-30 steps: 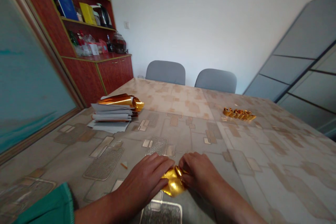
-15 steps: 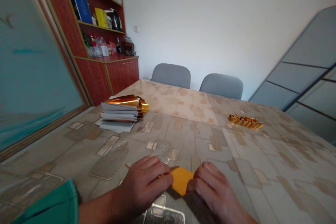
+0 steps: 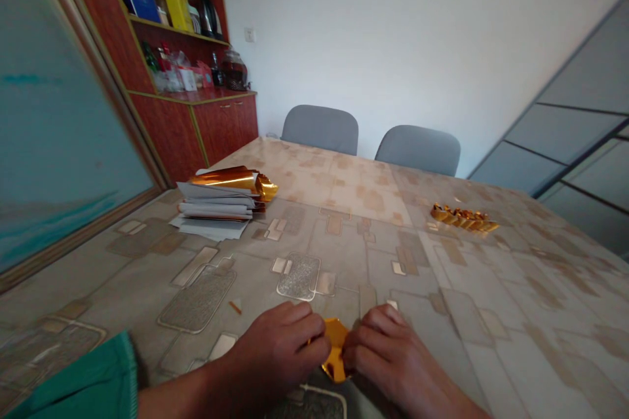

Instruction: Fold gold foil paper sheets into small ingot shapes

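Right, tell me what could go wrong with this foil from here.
The foil is held between the left hand and right hand, so it could crease or tear. The curled foil on the paper stack juts past the stack's edge and might slide off.

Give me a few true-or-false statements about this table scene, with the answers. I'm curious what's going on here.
1. The left hand and right hand both touch a piece of gold foil. True.
2. The row of folded gold pieces sits in a bowl. False: it lies directly on the patterned tablecloth.
3. Curled gold foil sheets lie on a stack of papers. True.
4. The two far chairs are red. False: they are grey.
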The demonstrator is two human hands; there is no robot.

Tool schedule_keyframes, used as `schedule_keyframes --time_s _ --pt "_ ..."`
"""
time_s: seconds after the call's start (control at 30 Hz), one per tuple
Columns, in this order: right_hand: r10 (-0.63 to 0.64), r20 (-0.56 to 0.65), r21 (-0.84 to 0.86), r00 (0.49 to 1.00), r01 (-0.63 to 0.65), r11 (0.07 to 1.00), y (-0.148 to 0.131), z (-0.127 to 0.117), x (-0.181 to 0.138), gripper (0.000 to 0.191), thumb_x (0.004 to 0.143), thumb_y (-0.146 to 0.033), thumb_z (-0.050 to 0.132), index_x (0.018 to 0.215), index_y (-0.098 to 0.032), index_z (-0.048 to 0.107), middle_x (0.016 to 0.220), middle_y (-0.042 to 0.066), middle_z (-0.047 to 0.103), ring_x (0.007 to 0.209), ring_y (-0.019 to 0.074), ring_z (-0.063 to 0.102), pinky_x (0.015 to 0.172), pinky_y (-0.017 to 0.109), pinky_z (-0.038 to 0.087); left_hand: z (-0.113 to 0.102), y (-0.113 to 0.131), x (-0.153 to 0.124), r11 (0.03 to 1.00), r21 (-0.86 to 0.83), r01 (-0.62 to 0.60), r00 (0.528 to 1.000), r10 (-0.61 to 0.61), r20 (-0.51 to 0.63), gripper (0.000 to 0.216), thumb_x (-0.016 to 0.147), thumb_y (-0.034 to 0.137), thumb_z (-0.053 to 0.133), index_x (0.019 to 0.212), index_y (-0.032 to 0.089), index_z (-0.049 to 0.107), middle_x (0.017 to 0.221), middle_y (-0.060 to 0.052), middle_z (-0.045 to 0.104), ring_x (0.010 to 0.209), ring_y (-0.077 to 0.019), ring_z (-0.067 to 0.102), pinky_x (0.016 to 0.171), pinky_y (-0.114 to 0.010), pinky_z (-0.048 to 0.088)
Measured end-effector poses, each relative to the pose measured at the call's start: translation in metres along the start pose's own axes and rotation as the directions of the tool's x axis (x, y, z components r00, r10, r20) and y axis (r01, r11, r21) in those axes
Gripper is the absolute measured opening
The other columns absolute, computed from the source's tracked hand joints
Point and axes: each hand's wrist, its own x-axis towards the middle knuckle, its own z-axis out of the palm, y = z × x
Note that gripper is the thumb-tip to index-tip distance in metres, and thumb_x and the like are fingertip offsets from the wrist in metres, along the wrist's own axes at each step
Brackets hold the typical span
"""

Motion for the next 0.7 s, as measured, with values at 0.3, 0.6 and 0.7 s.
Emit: schedule_keyframes --time_s 0.3,0.6,0.7 --pt "0.125 0.15 0.188 0.981 -0.152 0.97 0.002 -0.016 0.004 0.011 0.101 -0.032 0.062 0.094 -0.026 0.068 0.092 -0.003 0.071 0.087 0.0169 0.062 0.083 0.033 0.042 -0.013 0.007 -0.008 0.981 -0.183 0.061 0.983 -0.028 0.18 0.007 0.097 0.023 0.065 0.101 0.02 0.059 0.093 -0.001 0.069 0.076 -0.0171 0.059 0.065 -0.027 0.046" --pt "0.172 0.152 0.357 0.973 -0.217 0.908 0.008 -0.016 0.002 0.018 0.105 -0.033 0.055 0.103 -0.03 0.072 0.098 0.0 0.073 0.093 0.018 0.064 0.087 0.034 0.046 -0.015 0.008 -0.013 0.974 -0.195 0.117 0.984 -0.087 0.155 0.022 0.106 0.015 0.043 0.094 0.021 0.06 0.084 0.0 0.064 0.07 -0.016 0.054 0.062 -0.027 0.041" --pt "0.246 0.144 0.394 0.959 -0.283 0.875 0.01 -0.013 0.003 0.022 0.106 -0.034 0.053 0.1 -0.028 0.073 0.094 0.001 0.072 0.091 0.0196 0.064 0.084 0.035 0.047 -0.011 0.008 -0.017 0.93 -0.272 0.247 0.96 -0.198 0.197 0.023 0.107 0.017 0.042 0.089 0.021 0.057 0.082 0.001 0.063 0.071 -0.014 0.056 0.062 -0.023 0.041"
